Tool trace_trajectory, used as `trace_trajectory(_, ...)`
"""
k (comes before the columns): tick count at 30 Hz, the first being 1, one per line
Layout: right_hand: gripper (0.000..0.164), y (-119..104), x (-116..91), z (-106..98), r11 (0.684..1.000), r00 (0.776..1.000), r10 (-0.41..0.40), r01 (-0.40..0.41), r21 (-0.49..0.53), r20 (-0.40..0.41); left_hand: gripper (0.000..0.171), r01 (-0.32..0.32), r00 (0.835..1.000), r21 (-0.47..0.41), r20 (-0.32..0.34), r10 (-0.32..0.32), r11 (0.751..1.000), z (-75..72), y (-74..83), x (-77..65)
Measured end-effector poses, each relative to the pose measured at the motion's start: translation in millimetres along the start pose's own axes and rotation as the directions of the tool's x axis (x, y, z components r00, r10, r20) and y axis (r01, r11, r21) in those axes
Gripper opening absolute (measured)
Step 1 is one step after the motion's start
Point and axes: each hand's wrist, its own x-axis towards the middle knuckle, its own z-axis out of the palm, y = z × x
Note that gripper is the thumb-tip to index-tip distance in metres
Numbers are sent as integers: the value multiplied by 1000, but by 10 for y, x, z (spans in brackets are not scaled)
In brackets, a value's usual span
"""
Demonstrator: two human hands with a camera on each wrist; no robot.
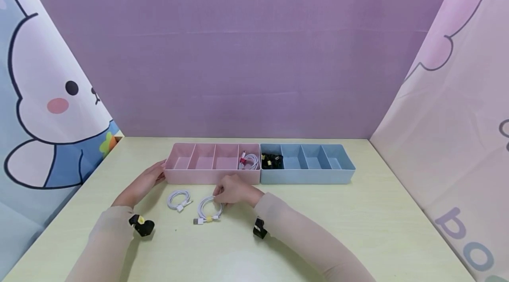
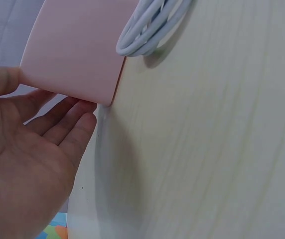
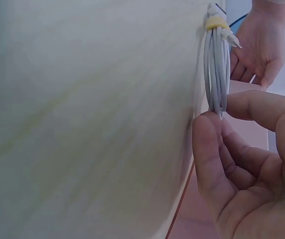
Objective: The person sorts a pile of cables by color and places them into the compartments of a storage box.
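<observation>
In the head view my right hand (image 1: pixel 234 190) pinches a coiled white USB cable (image 1: pixel 209 219) with a yellow tie, in front of the pink organizer box (image 1: pixel 212 177). The right wrist view shows that cable coil (image 3: pixel 215 69) between thumb and fingertips, its plugs at the far end. My left hand (image 1: pixel 142 184) touches the left end of the pink box; seen from the left wrist, its fingers (image 2: pixel 77 132) lie fairly straight against the end wall. A second coiled white cable (image 1: pixel 180 207) lies on the table between the hands.
A blue organizer box (image 1: pixel 308 177) adjoins the pink one on the right. Its leftmost compartment holds black cables (image 1: pixel 272 162). A white cable (image 1: pixel 251 161) with a red tie sits in the pink box's rightmost compartment. A purple backdrop (image 1: pixel 246 52) rises behind the table.
</observation>
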Motion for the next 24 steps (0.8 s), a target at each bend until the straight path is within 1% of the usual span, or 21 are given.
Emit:
trace_trajectory(9,6,-15,-17,-64,999,999,-40,39,28,16,74,-5,1000,-4,0,5,1000,3,-1,1)
trace_trajectory(14,9,3,-41,-93,996,998,-57,55,67,26,72,-9,1000,-4,0,9,1000,2,5,-8)
trace_trajectory(18,9,26,-56,-99,993,997,-77,75,89,11,71,-6,1000,-2,1,6,1000,7,11,-10)
trace_trajectory(24,10,59,-80,-119,985,995,-101,98,142,15,69,-21,1000,-11,-2,21,1000,8,19,-13)
